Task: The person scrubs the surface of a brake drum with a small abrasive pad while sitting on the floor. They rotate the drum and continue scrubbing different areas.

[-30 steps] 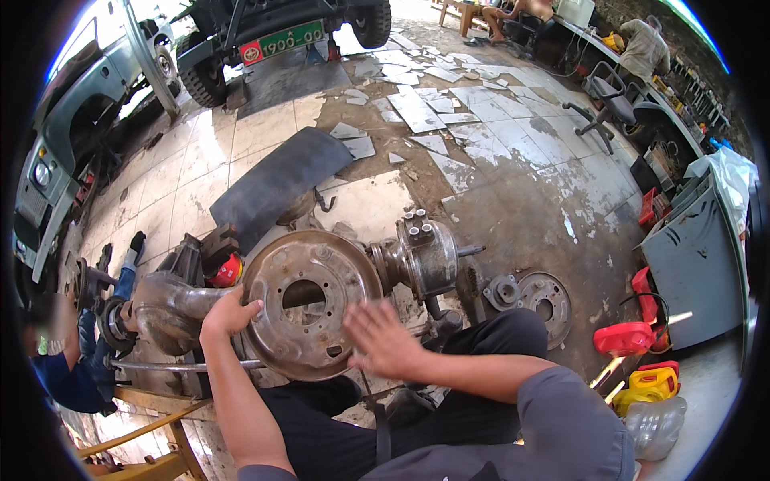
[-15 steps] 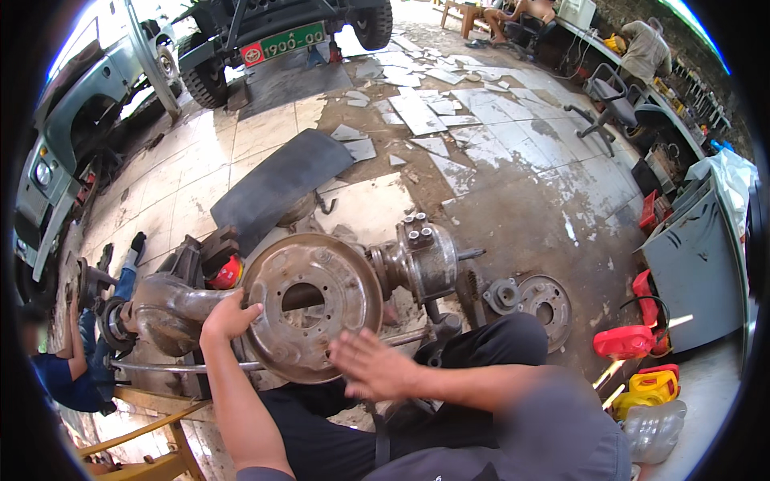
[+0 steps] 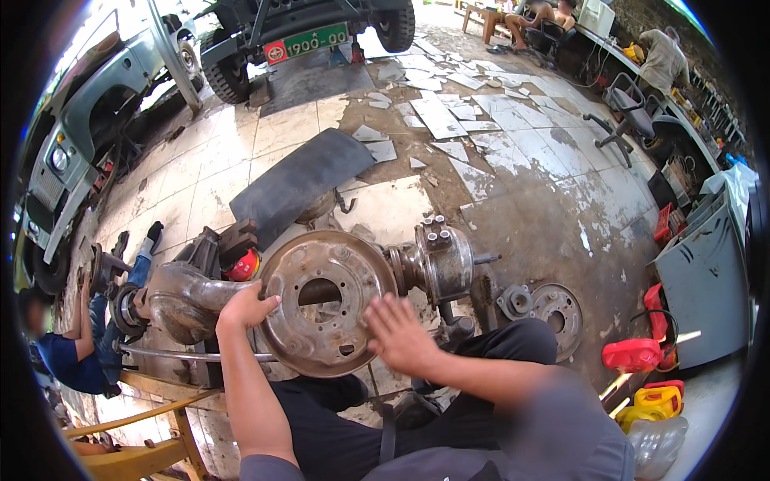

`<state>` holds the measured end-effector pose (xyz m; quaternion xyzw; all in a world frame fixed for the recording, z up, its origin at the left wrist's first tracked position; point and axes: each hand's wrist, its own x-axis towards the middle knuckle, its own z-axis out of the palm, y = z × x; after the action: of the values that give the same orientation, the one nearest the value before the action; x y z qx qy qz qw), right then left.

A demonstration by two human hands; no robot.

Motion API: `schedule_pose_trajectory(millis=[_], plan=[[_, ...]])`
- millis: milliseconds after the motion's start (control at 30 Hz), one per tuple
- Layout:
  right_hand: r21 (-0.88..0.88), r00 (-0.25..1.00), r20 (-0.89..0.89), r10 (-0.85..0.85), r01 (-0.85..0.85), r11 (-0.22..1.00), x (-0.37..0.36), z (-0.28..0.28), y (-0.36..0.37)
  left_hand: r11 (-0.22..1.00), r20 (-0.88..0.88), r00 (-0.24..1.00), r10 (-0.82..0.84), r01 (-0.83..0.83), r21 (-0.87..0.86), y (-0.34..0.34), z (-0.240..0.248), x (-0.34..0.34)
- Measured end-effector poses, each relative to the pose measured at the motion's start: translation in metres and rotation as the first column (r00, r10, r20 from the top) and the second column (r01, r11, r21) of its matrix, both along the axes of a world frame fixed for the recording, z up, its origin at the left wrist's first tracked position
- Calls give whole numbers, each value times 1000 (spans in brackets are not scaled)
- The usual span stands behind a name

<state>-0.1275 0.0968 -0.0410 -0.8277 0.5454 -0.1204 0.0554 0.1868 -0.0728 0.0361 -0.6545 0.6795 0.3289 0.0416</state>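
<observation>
A round, rusty brake backing plate point(image 3: 321, 264) with a large centre hole and small bolt holes stands tilted in front of me. My left hand point(image 3: 243, 309) grips its left rim, thumb on the near face and fingers hidden behind. My right hand point(image 3: 401, 333) is open, its fingers stretched out flat at the plate's lower right edge; whether it touches the metal I cannot tell. Left of the plate lies a curved axle housing point(image 3: 188, 301). Right of it is a metal knuckle point(image 3: 445, 260) with bolts on top. A metal rod point(image 3: 192, 355) passes below the housing.
Another backing plate point(image 3: 571, 309) and a flanged hub point(image 3: 515, 302) lie on the floor at right. A black mat point(image 3: 301, 180) lies beyond. A person point(image 3: 68, 361) works at far left. Red containers point(image 3: 631, 355) stand by a grey cabinet point(image 3: 702, 272). Broken tiles point(image 3: 437, 116) litter the floor.
My right hand has moved up along the plate's right side, uncovering a slot near the lower rim. My left hand keeps its grip. The whole view has shifted slightly.
</observation>
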Motion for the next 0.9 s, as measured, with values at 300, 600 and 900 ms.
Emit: schedule_pose_trajectory(millis=[300, 600, 900], plan=[[-32, 993, 92, -69, 72, 997, 0, 2, -9, 983, 52, 990, -132, 137, -120, -2, -10, 11], [22, 996, 60, -68, 67, 998, 5, -2, -7, 1000, 72, 997, -11, 10, 7, 6, 9, -1], [-5, 992, 46, -115, 115, 993, 1, 1, -23, 1000, 69, 998, 4, -2, -25, 7, 18, -3]])
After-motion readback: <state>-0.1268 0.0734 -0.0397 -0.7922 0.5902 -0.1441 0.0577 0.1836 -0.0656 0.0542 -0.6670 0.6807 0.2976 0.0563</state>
